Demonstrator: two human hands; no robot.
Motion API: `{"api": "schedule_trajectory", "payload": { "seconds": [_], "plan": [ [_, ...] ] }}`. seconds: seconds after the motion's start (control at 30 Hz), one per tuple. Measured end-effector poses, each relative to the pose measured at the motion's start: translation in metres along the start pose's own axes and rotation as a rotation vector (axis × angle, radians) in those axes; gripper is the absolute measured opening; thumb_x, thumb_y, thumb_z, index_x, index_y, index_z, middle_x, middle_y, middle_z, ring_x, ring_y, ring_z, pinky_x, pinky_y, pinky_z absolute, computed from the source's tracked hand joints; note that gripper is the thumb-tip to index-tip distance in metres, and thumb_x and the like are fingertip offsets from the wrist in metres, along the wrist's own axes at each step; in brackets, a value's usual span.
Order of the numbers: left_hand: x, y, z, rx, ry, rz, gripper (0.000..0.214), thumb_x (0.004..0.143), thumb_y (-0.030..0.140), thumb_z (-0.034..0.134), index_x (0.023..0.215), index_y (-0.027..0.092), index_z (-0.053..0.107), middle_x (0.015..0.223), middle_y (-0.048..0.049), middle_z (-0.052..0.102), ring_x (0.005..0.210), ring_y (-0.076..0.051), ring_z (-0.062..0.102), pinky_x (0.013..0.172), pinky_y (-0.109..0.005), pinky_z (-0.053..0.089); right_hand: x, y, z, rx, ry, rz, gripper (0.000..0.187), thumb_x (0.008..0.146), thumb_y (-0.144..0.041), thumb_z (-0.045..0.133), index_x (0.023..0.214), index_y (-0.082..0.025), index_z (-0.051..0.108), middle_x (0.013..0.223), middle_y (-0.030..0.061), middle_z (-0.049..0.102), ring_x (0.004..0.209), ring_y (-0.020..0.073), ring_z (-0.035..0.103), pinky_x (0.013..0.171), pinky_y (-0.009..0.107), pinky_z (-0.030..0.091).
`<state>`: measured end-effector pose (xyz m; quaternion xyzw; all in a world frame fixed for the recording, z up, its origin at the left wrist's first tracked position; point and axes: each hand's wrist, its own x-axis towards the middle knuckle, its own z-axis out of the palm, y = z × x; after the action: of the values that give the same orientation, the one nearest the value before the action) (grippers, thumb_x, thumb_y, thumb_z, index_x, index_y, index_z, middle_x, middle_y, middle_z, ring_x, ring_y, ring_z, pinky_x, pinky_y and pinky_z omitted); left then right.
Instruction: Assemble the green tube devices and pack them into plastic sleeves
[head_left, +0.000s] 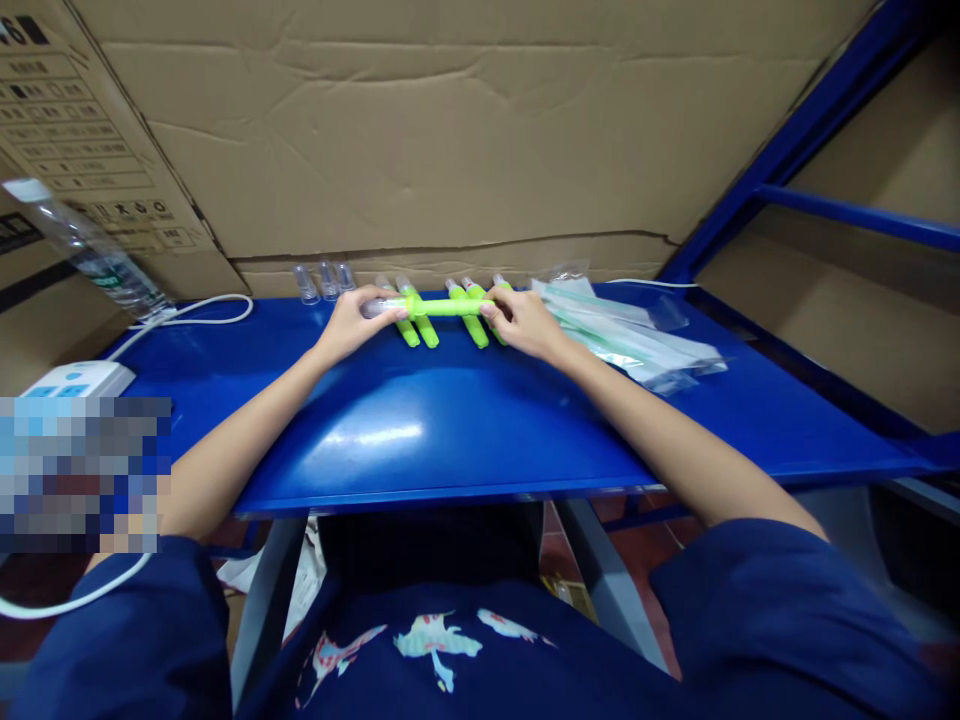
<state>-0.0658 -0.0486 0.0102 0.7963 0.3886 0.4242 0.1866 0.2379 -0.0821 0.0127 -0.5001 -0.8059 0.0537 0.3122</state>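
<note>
A lime-green, pen-shaped tube point(448, 307) with a clear end lies level between my hands, above the table. My left hand point(351, 325) is closed around its clear end. The fingers of my right hand point(531, 322) pinch its green end. Just behind and below it, several similar green tubes lie on the blue table, among them a pair at the left point(426, 332) and others at the right point(477, 330). My right hand partly hides one of them. Three clear caps point(308, 285) stand behind my left hand.
Clear plastic packets point(637, 335) with pale green strips lie right of my right hand. A water bottle point(97, 255) leans at the left, near a white power strip point(79, 380) and its cable. Cardboard point(450, 130) walls the blue table's point(450, 430) back; a blue frame point(780, 150) rises at right.
</note>
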Motion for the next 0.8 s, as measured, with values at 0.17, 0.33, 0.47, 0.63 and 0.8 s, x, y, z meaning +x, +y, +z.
{"api": "schedule_trajectory", "payload": {
  "seconds": [0.17,0.33,0.47,0.63,0.8],
  "plan": [
    [0.0,0.007,-0.002,0.127,0.03,0.16,0.047,0.084,0.057,0.077,0.11,0.019,0.078,0.109,-0.0087,0.078,0.101,-0.026,0.071,0.094,-0.038,0.053,-0.001,0.002,-0.002,0.079,-0.048,0.012,0.037,0.101,-0.044,0.047,0.072,-0.022,0.047,0.062,0.0007,0.052,0.061,0.017,0.048,0.065,0.031,0.038],
    [-0.002,0.015,-0.005,0.216,0.029,0.198,0.051,0.085,0.062,0.075,0.115,0.021,0.077,0.109,-0.0087,0.076,0.102,-0.027,0.069,0.096,-0.041,0.052,0.0,0.009,-0.002,0.342,-0.162,0.067,0.06,0.097,-0.074,0.043,0.067,-0.022,0.05,0.055,-0.0005,0.044,0.052,0.0133,0.038,0.054,0.029,0.034],
    [-0.003,0.018,-0.005,0.236,0.03,0.227,0.058,0.084,0.069,0.073,0.117,0.022,0.076,0.109,-0.0094,0.075,0.102,-0.028,0.068,0.097,-0.042,0.053,0.001,0.011,0.001,0.625,-0.288,0.177,0.061,0.088,-0.082,0.052,0.067,-0.025,0.05,0.049,-0.0046,0.032,0.045,0.0106,0.023,0.041,0.026,0.02],
    [-0.005,0.024,-0.002,0.217,0.051,0.273,0.064,0.084,0.073,0.07,0.118,0.02,0.076,0.111,-0.0102,0.075,0.104,-0.028,0.069,0.1,-0.043,0.053,0.001,0.002,-0.004,0.811,-0.351,0.362,0.054,0.095,-0.072,0.05,0.067,-0.027,0.04,0.045,-0.0082,0.023,0.043,0.0086,0.012,0.036,0.024,0.013],
    [-0.002,0.025,0.001,0.199,0.033,0.25,0.061,0.086,0.07,0.071,0.12,0.02,0.072,0.121,-0.0106,0.073,0.114,-0.029,0.067,0.108,-0.045,0.05,0.0,-0.014,-0.017,0.813,-0.338,0.312,0.062,0.095,-0.077,0.052,0.077,-0.018,0.058,0.048,-0.0054,0.038,0.039,0.0072,0.026,0.036,0.022,0.021]
  ]
}}
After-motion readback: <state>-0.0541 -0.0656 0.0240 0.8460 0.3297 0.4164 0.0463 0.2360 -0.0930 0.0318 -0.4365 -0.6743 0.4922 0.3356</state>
